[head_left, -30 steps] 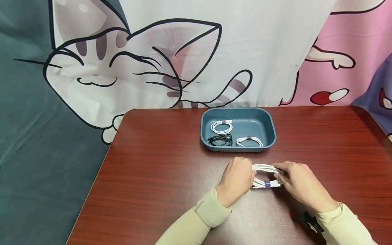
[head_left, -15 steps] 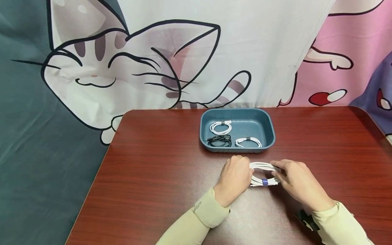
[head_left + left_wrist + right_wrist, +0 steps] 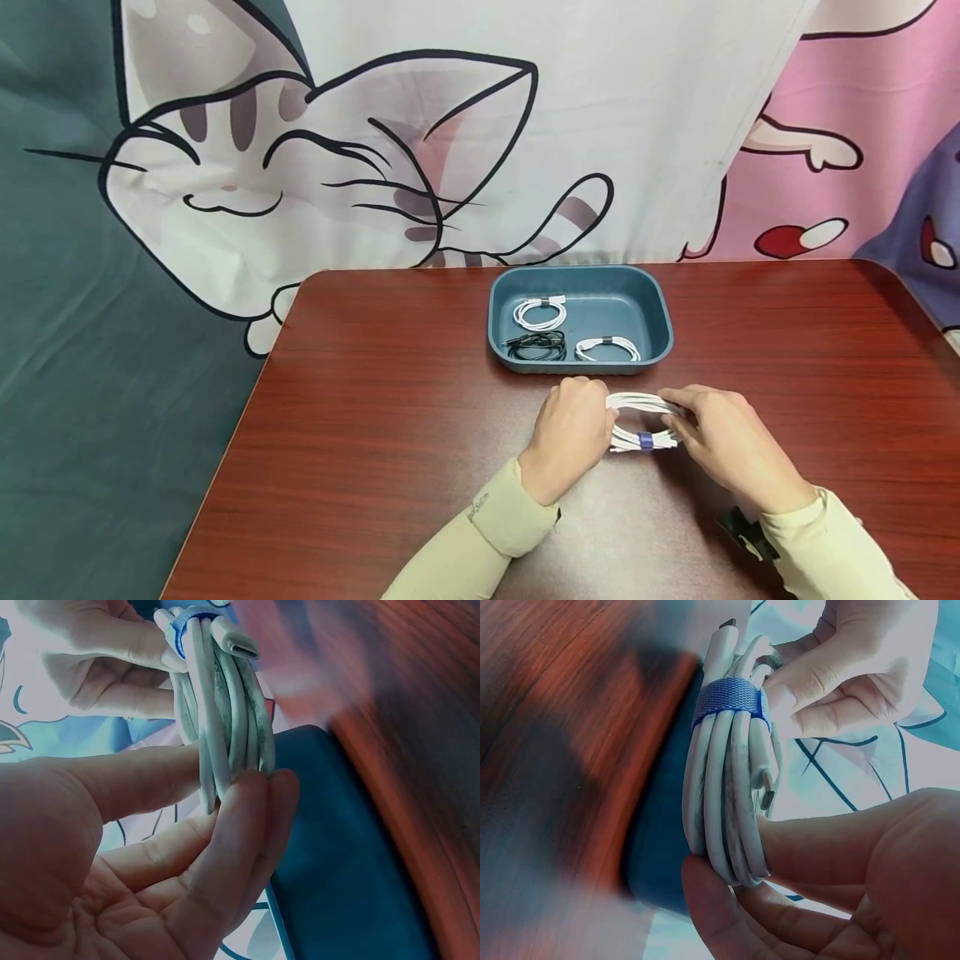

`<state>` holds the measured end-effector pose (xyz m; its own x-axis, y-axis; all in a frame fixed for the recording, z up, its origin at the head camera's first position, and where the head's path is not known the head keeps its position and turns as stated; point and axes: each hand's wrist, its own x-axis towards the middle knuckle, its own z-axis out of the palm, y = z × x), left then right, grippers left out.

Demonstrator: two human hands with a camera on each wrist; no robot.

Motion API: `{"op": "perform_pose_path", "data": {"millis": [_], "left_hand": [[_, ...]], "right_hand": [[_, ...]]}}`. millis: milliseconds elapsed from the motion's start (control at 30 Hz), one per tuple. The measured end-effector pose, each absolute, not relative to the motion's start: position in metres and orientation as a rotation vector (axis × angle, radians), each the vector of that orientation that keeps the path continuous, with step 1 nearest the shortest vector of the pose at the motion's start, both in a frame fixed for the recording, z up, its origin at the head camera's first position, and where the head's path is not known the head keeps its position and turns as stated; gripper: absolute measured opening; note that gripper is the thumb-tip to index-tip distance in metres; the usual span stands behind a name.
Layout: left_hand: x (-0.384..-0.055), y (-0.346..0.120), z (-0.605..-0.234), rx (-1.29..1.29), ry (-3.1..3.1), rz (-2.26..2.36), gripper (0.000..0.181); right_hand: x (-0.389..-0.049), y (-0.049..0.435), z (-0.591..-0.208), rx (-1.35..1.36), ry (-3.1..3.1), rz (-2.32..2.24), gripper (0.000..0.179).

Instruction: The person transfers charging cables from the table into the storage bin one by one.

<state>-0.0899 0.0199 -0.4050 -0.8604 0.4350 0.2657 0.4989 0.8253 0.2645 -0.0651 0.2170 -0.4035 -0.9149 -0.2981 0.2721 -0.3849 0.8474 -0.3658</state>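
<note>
Both hands hold a coiled white cable [image 3: 637, 402] between them, just in front of the tray. A blue strap [image 3: 730, 700] binds the coil, and a USB-C plug [image 3: 241, 649] sticks out beside it. My left hand [image 3: 572, 432] grips the coil's left end; in the left wrist view its thumb and fingers pinch the strands. At the right end, my right hand [image 3: 726, 442] pinches the coil between thumb and fingers. The strap faces the near side in the head view.
A blue-grey tray [image 3: 656, 300] stands at the table's back edge. Inside lie two white coiled cables, one [image 3: 540, 313] at the back left, another [image 3: 609, 347] at the front, plus a black coiled cable [image 3: 537, 346]. Behind the wooden table [image 3: 375, 375] hangs a cartoon-cat curtain [image 3: 465, 125].
Both hands and the cable have shifted slightly left and up in the head view. The grip looks the same, and the tray's contents are unchanged.
</note>
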Motion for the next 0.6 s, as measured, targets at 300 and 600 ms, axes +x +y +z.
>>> {"op": "perform_pose_path", "data": {"millis": [300,600], "left_hand": [[-0.0906,0.0179,-0.4006,-0.741,-2.798,-0.500,0.025],[-0.0923,0.0170,-0.3977,-0.720,-2.774,-0.483,0.023]], "right_hand": [[-0.0673,0.2158,-0.3997,0.529,-2.816,0.622,0.023],[-0.0698,0.2146,-0.3970,0.533,-2.795,0.630,0.022]]}}
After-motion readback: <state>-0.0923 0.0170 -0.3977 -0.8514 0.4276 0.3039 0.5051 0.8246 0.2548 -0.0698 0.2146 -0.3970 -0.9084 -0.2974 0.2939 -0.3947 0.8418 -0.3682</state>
